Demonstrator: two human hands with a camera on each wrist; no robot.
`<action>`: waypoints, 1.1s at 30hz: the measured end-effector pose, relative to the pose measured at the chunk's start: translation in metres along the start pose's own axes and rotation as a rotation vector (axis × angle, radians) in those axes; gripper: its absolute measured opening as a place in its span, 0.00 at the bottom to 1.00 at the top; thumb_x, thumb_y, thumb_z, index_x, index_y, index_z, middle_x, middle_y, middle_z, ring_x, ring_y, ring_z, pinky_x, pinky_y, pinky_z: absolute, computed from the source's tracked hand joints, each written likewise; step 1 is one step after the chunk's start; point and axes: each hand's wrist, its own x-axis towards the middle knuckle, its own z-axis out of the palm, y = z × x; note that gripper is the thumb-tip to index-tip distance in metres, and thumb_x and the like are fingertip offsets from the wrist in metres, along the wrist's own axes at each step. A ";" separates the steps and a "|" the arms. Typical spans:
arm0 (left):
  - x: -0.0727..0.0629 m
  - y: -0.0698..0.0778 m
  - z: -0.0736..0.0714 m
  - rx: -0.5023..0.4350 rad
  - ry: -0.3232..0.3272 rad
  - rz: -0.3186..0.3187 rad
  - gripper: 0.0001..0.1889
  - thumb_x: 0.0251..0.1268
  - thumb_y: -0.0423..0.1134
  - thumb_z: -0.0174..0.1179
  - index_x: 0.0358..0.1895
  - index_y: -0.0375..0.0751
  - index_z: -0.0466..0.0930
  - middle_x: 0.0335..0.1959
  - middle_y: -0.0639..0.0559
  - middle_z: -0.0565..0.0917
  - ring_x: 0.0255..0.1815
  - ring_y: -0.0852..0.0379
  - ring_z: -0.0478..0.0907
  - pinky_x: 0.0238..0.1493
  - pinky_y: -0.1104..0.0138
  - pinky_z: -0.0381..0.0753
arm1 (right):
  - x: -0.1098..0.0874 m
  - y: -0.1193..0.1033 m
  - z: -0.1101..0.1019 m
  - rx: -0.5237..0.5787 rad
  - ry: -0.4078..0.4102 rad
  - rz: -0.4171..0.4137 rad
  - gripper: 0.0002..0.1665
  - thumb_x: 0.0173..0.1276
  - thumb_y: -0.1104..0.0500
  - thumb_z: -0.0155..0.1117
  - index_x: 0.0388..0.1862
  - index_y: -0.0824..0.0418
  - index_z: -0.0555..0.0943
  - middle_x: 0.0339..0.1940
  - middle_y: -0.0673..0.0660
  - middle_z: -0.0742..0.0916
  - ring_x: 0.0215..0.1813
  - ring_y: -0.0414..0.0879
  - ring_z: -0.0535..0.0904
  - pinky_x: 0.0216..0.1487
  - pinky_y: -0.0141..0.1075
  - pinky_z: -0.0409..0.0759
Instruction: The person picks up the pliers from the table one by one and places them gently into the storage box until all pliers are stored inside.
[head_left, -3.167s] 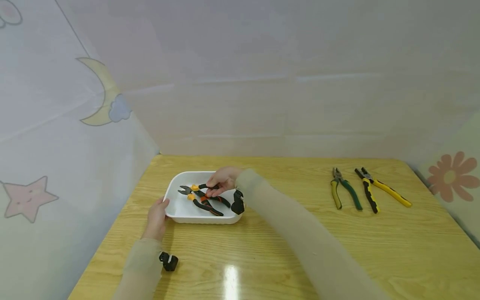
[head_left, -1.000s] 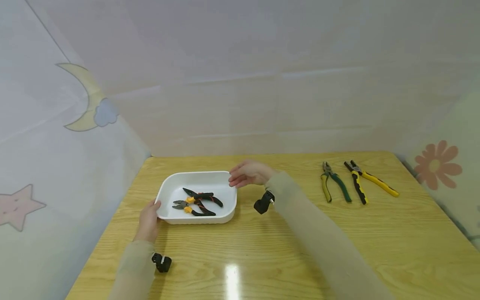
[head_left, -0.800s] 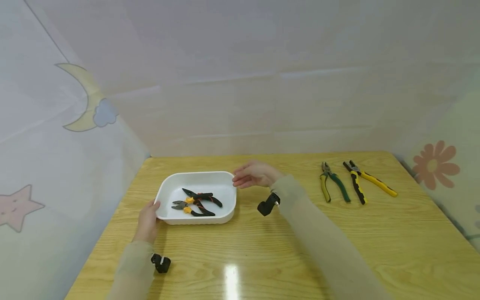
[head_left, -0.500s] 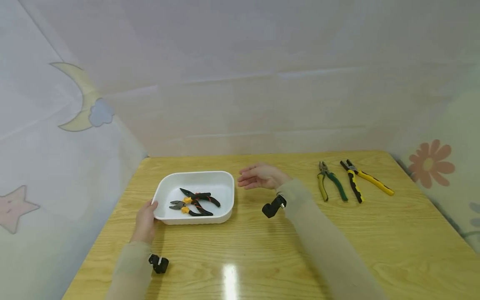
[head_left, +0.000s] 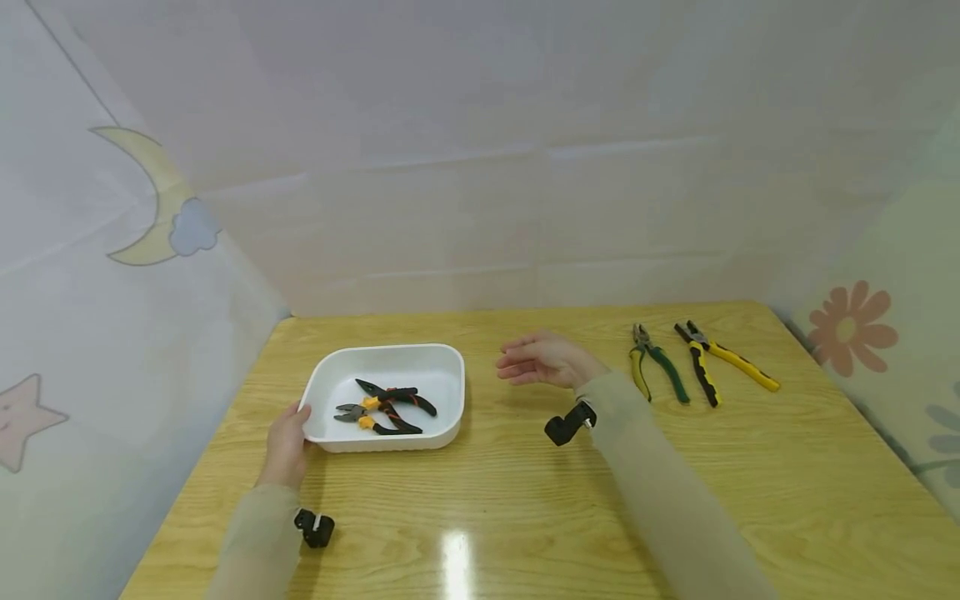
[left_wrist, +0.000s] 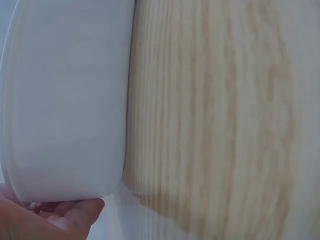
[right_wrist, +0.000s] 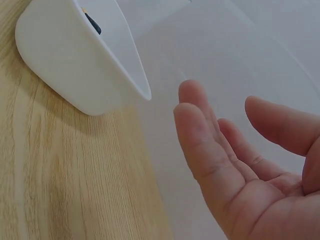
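In the head view a white plastic tray [head_left: 378, 445] sits on the left of the table. My left hand [head_left: 286, 446] holds its left end, thumb at the rim; in the left wrist view the fingers [left_wrist: 82, 214] lie against the tray's end wall. Inside the tray lie two crossed pliers: combination pliers [head_left: 367, 422] with black-and-orange handles, and black long-nose pliers [head_left: 369, 387] with red-marked handles. My right hand [head_left: 550, 360] hovers to the right of the tray, apart from it. Its fingers are slightly bent with nothing between them, as the right wrist view also shows.
On the right of the wooden table [head_left: 525, 500] lie two more pliers, handles spread: green-and-yellow pliers [head_left: 658, 358] and yellow-and-black pliers [head_left: 723, 352]. Printed fabric walls [head_left: 480, 208] stand behind and at both sides.
Earlier my right hand was inside the tray at the pliers' handles; it has since come out and moved right, away from the rim. My left hand still holds the tray. The head view has shifted slightly.
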 end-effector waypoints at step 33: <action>-0.006 0.001 0.009 -0.007 0.030 -0.004 0.28 0.80 0.38 0.34 0.75 0.28 0.43 0.76 0.34 0.48 0.75 0.43 0.49 0.74 0.58 0.52 | -0.058 0.017 -0.064 0.006 0.018 -0.048 0.31 0.78 0.65 0.48 0.71 0.79 0.51 0.43 0.58 0.85 0.44 0.46 0.84 0.54 0.41 0.80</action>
